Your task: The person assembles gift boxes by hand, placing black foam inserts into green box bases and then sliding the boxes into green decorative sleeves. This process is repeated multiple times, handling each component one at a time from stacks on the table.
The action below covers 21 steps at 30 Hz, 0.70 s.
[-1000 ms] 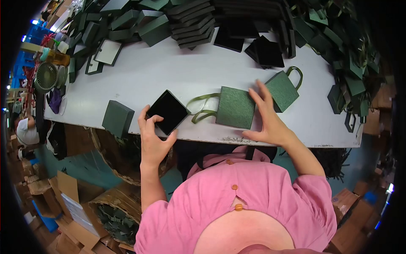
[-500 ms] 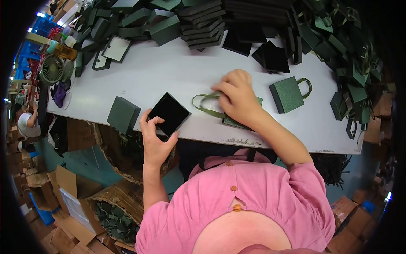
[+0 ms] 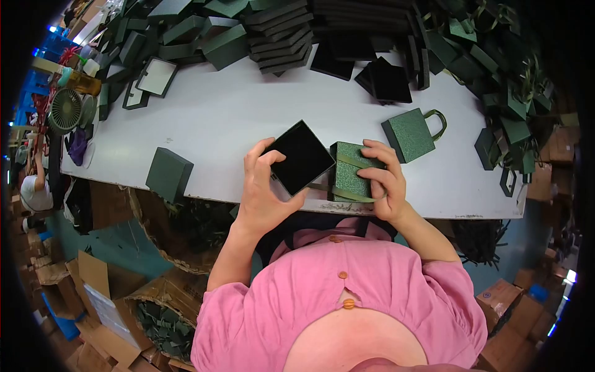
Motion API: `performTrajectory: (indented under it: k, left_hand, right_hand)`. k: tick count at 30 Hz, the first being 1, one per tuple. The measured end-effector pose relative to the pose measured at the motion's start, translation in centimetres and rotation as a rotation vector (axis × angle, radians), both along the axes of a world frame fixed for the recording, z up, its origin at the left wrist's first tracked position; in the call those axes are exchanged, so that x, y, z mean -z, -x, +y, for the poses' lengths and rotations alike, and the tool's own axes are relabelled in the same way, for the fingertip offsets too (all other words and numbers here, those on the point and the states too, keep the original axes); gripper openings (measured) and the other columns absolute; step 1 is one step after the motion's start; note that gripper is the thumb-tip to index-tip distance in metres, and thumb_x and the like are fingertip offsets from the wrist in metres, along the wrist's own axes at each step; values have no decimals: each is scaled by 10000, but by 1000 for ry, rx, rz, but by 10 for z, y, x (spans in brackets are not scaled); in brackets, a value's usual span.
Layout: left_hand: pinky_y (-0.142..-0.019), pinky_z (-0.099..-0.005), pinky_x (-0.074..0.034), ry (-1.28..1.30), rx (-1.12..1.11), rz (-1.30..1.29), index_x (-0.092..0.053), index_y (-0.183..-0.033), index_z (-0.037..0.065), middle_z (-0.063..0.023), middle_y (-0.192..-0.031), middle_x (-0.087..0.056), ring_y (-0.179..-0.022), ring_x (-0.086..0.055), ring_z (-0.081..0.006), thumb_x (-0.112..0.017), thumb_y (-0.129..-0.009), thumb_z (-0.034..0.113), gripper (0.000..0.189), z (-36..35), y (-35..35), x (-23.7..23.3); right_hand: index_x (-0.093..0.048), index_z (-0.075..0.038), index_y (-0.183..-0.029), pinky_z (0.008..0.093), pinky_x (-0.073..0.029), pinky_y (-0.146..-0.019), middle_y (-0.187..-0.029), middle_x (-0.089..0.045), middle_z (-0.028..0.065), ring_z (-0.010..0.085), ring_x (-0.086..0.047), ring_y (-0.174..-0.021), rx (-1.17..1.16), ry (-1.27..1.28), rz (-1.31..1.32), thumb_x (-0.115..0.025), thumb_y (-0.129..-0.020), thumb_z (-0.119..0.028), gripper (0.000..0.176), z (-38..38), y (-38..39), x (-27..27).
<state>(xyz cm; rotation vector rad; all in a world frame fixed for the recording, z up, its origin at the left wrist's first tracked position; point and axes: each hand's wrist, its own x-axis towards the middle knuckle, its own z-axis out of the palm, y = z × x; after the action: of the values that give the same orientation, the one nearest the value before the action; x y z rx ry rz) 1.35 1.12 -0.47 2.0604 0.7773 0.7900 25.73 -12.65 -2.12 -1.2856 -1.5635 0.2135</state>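
Observation:
My left hand (image 3: 263, 183) grips a black-lined box tray (image 3: 302, 158) by its edges, thumb below and fingers at the upper left side. In my right hand (image 3: 387, 183) is a green patterned box sleeve (image 3: 351, 170) with a ribbon, its fingers wrapped round the right side. The tray's right corner comes up against the sleeve's left side; whether it enters cannot be made out. To the right lies a green box with a ribbon handle (image 3: 409, 136). A plain dark green box (image 3: 168, 175) sits left of my left hand.
Stacked black pads (image 3: 282, 40) and loose black pads (image 3: 390, 80) lie at the back. Piles of green boxes (image 3: 226, 46) line the far edge, with more ribboned boxes (image 3: 514, 133) at right. White-backed pieces (image 3: 156, 75) and a small fan (image 3: 65, 110) are at left. Cardboard boxes stand below.
My left hand has carried the tray rightward to the sleeve. My right hand has come down and now grips the sleeve's right side, turning it more upright. The view has shifted slightly.

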Motion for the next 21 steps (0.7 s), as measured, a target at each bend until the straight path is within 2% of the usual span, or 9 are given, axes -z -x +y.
performTrajectory:
  k: [4, 7, 8, 11, 12, 15, 17, 19, 21]
  left_hand:
    - [-1126, -472, -412, 28, 216, 50, -566, -1267, 75, -196, -1488, -484, -1348, -490, -376, -926, -611, 79, 748, -13, 3, -13]
    - [-1129, -475, -411, 176, 449, 20, -584, -1256, 84, -193, -1509, -475, -1361, -480, -384, -941, -609, 99, 740, 2, 23, -31]
    - [-1182, -496, -356, 172, 519, 63, -519, -1397, 100, -234, -1599, -375, -1472, -381, -409, -951, -638, 152, 875, 5, 28, -24]
    - [-1206, -514, -328, 100, 369, -190, -384, -1551, 130, -300, -1672, -187, -1547, -239, -482, -934, -674, 153, 1035, -5, 12, -15]
    - [-1230, -532, -275, -21, 376, -138, -228, -1642, 152, -342, -1698, -24, -1590, -97, -502, -935, -688, 168, 1188, -7, 3, -12]
    - [-1248, -555, -222, -30, 402, -306, -264, -1633, 122, -343, -1690, -76, -1571, -136, -532, -917, -732, 212, 1117, -20, -29, 5]
    - [-1242, -579, -228, -22, 382, -175, -294, -1615, 131, -330, -1677, -183, -1565, -206, -494, -940, -706, 200, 1117, 2, -23, 12]
    - [-1234, -636, -205, -301, 227, 187, -454, -1533, 127, -247, -1590, -363, -1484, -353, -458, -926, -669, 185, 986, 26, -12, 1]
    - [-1192, -690, -202, -465, -48, 423, -465, -1543, 156, -236, -1474, -446, -1427, -392, -439, -905, -701, 280, 958, 54, 7, -3]
  right_hand:
    - [-699, -14, -1055, 544, -460, -1050, -1304, -617, 215, 465, -569, -1260, -66, 19, -94, -568, -926, -16, 184, 6, -9, -8]
    - [-700, -18, -1064, 539, -465, -1040, -1305, -618, 211, 458, -571, -1256, -335, 85, 59, -555, -927, -27, 200, 7, -23, -18]
    - [-697, -23, -1083, 524, -463, -1040, -1308, -616, 207, 446, -565, -1256, -355, 47, -15, -537, -929, -34, 222, 9, -22, -19]
    - [-700, -39, -1097, 508, -448, -1049, -1305, -616, 201, 427, -561, -1228, -194, 13, 106, -525, -910, -22, 256, 17, -5, -20]
    - [-685, -46, -1128, 497, -432, -1054, -1301, -618, 198, 409, -556, -1196, -176, -16, 19, -545, -874, -9, 293, 21, 3, -23]
    - [-629, -55, -1211, 527, -398, -1074, -1332, -603, 195, 397, -551, -1194, -221, -95, 37, -654, -837, -87, 376, 34, 30, -21]
    - [-620, -73, -1309, 560, -337, -1154, -1477, -497, 220, 447, -461, -1374, -309, -10, 125, -710, -827, -126, 493, 49, 21, -21]
    - [-605, -113, -1376, 577, -306, -1189, -1535, -435, 249, 478, -375, -1454, -105, 51, -219, -759, -824, -173, 577, 61, -15, -25]
    - [-609, -150, -1404, 579, -297, -1199, -1582, -386, 274, 484, -336, -1477, 288, 88, -500, -792, -837, -238, 602, 86, -57, -29]
